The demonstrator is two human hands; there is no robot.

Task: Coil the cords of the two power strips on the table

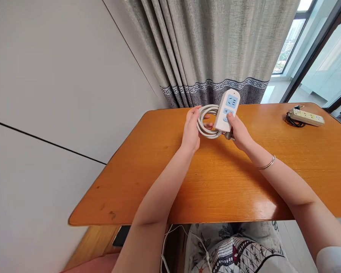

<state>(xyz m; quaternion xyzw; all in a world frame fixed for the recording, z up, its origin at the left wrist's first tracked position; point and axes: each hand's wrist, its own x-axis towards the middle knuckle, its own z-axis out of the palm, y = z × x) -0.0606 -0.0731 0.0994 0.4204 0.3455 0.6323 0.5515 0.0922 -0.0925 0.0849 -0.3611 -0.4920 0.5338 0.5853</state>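
Note:
A white power strip [228, 110] with light blue socket panels is held tilted above the wooden table, its socket face toward the camera. My right hand [238, 131] grips its lower right side, thumb on the face. A grey plug shows partly beneath that hand. The strip's white cable is wound into a coil [200, 123] at its left. My left hand [191, 131] is wrapped round the coil's left side, with some fingertips showing through the loop.
On the table [147, 170], at the far right, lies a second power strip [308, 116] with a black cable [294, 121] bundled beside it. Grey curtains [216, 45] hang behind the far edge. A white panelled surface [59, 94] runs along the left.

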